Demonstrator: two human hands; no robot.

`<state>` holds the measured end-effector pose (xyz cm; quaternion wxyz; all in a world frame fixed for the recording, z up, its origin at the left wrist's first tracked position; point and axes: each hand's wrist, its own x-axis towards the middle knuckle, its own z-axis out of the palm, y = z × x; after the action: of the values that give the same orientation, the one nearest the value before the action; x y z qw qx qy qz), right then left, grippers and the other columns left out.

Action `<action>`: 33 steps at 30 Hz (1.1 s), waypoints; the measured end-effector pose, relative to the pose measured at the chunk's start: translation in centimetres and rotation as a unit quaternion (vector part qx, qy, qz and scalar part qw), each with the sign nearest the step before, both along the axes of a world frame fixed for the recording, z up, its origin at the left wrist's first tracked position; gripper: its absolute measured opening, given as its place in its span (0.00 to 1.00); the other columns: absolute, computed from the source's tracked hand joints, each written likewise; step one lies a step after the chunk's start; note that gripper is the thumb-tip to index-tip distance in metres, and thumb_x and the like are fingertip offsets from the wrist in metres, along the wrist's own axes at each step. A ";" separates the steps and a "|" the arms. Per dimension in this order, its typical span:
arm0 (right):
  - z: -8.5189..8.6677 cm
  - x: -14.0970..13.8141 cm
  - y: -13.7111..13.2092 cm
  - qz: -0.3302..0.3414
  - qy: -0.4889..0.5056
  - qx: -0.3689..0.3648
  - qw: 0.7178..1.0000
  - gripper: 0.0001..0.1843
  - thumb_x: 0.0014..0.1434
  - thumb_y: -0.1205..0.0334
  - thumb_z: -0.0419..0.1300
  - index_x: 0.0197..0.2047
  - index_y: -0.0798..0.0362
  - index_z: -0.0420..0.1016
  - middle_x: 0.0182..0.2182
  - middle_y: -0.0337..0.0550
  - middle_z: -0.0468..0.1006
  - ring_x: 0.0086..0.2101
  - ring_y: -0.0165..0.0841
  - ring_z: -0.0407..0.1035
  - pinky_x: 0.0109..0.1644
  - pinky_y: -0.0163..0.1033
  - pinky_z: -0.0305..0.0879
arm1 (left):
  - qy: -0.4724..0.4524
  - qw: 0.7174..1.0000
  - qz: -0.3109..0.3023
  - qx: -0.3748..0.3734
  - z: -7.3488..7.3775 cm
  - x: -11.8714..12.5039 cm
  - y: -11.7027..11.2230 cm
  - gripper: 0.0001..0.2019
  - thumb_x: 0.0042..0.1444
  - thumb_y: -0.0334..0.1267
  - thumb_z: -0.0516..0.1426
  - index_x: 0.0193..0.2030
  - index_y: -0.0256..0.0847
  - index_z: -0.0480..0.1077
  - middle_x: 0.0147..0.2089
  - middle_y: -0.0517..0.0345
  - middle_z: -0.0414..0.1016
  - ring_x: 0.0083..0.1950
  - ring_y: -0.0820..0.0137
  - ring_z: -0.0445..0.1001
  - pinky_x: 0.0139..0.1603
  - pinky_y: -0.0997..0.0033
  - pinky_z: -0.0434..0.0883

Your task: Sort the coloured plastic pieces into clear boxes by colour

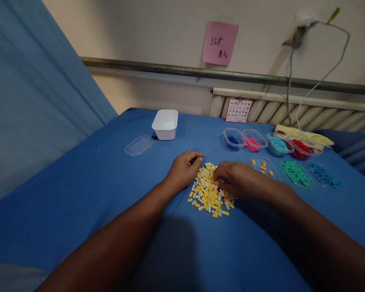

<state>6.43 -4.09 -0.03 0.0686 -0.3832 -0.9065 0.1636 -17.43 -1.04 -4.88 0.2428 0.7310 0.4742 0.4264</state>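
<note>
A heap of small yellow, orange and white beads lies on the blue cloth between my hands. My left hand rests at the heap's left edge with its fingers curled under; what they hold, if anything, is hidden. My right hand lies over the heap's right side, its fingertips pinched among the beads near the top. A clear lid just right of that hand carries a few orange beads.
An empty white tub and a clear lid sit at the back left. Clear containers of blue, pink, teal and red beads stand at the back right, with lids of green and blue beads in front.
</note>
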 end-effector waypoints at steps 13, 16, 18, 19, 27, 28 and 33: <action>-0.6 -0.6 -0.2 -0.025 0.030 -0.037 0.999 0.16 0.58 0.75 0.60 0.45 0.51 0.82 0.38 0.42 0.85 0.34 0.33 0.74 0.39 0.36 0.60 | -0.016 1.000 -0.009 0.010 -0.3 -0.1 0.0 0.11 0.68 0.35 0.59 0.49 0.42 0.84 0.51 0.54 0.87 0.54 0.63 0.84 0.61 0.59 0.78; -0.5 -0.5 -0.3 -0.045 0.064 -0.076 0.994 0.16 0.56 0.74 0.61 0.45 0.50 0.82 0.35 0.39 0.83 0.32 0.32 0.72 0.37 0.36 0.61 | -0.012 1.000 -0.004 0.005 -0.3 -0.1 0.0 0.12 0.68 0.35 0.59 0.50 0.43 0.84 0.50 0.54 0.87 0.53 0.63 0.84 0.60 0.59 0.79; -0.5 -0.3 -0.3 -0.066 0.094 -0.126 0.985 0.14 0.57 0.71 0.61 0.46 0.50 0.80 0.31 0.36 0.81 0.29 0.31 0.70 0.34 0.35 0.60 | -0.009 1.000 -0.004 0.002 -0.1 0.0 0.0 0.11 0.68 0.35 0.59 0.50 0.43 0.84 0.50 0.54 0.87 0.52 0.63 0.85 0.59 0.59 0.79; -0.4 -0.2 -0.2 -0.076 0.112 -0.155 0.979 0.13 0.58 0.69 0.61 0.47 0.50 0.79 0.30 0.35 0.79 0.28 0.31 0.69 0.32 0.35 0.60 | -0.008 1.000 -0.004 0.002 -0.1 -0.1 -0.1 0.11 0.68 0.35 0.59 0.49 0.43 0.84 0.49 0.54 0.87 0.52 0.63 0.85 0.59 0.59 0.79; 1.1 5.6 -0.2 -0.180 0.164 -0.098 0.965 0.10 0.60 0.58 0.61 0.45 0.49 0.77 0.28 0.36 0.77 0.28 0.33 0.71 0.31 0.36 0.63 | -0.023 1.000 -0.012 0.003 -0.2 -0.2 -0.1 0.11 0.68 0.36 0.59 0.49 0.43 0.84 0.50 0.53 0.86 0.52 0.63 0.84 0.59 0.57 0.79; 1.1 6.9 -0.5 -0.208 0.146 -0.062 0.965 0.11 0.60 0.57 0.61 0.45 0.49 0.78 0.29 0.37 0.78 0.28 0.34 0.71 0.32 0.37 0.63 | -0.024 1.000 -0.018 0.004 0.0 -0.2 -0.2 0.11 0.68 0.36 0.59 0.49 0.43 0.84 0.50 0.53 0.86 0.51 0.63 0.84 0.58 0.58 0.79; -1.2 11.8 -1.9 -0.313 0.024 0.058 0.948 0.14 0.63 0.55 0.60 0.47 0.50 0.82 0.36 0.47 0.86 0.33 0.40 0.78 0.36 0.41 0.68 | 0.037 0.994 -0.107 0.008 2.6 -0.7 -1.7 0.11 0.67 0.37 0.60 0.50 0.45 0.84 0.48 0.54 0.85 0.47 0.64 0.82 0.51 0.61 0.78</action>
<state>18.20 -5.96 -1.22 0.1602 -0.6392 -0.7468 0.0899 -18.16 -2.69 -2.29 0.2636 0.7946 0.3985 0.3746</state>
